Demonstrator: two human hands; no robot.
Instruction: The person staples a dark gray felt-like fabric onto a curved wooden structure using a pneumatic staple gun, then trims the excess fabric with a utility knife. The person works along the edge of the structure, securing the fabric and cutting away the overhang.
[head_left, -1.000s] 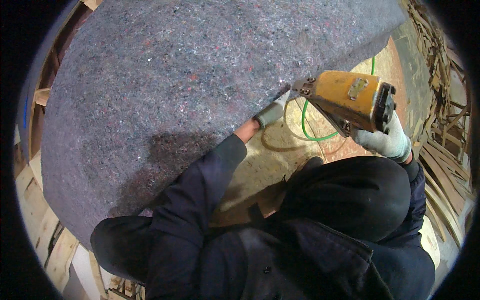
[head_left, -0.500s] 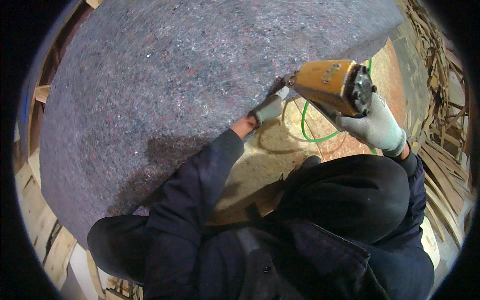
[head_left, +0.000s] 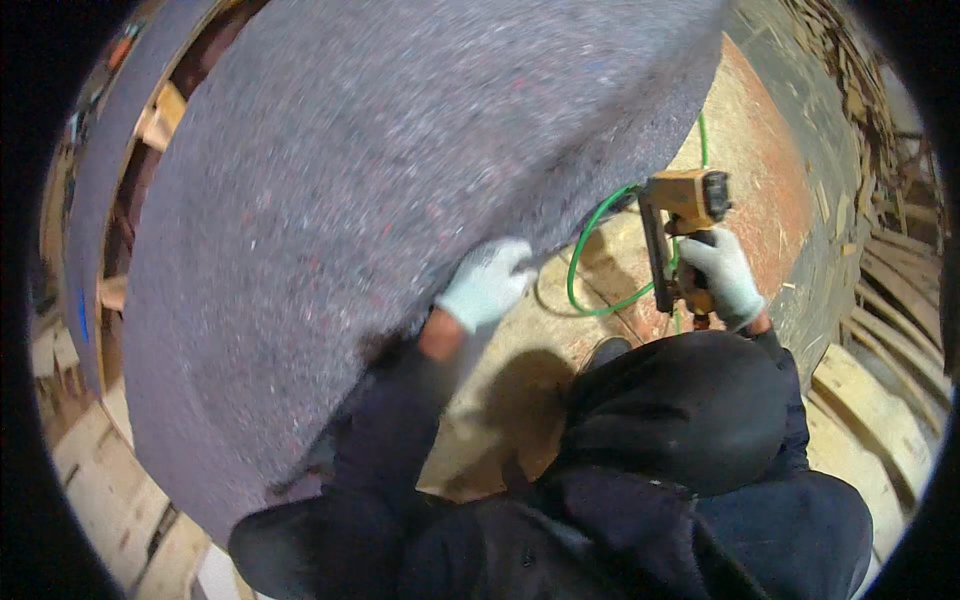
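Observation:
A large grey felt sheet (head_left: 330, 190) flecked with coloured fibres fills the left and far part of the view. At its near right edge is my gloved left hand (head_left: 488, 284), its fingers curled at the felt border and slightly blurred. In my gloved right hand (head_left: 725, 275) is an orange and black pneumatic staple gun (head_left: 690, 195), gripped by its handle. It stands upright, apart from the felt, with its black magazine on the left. A green air hose (head_left: 572, 270) loops beside it.
Beneath me lies a yellowish, worn board floor (head_left: 525, 345), with one of my shoes (head_left: 608, 350) on it. A wooden frame (head_left: 115, 292) shows beyond the felt's left side. Scrap wood strips (head_left: 905, 310) are piled at the right, and pale planks (head_left: 115, 480) lie lower left.
The staple gun has come away from the felt edge, lowered and swung upright. My left hand has moved left and nearer along the edge. The felt's right border has shifted left.

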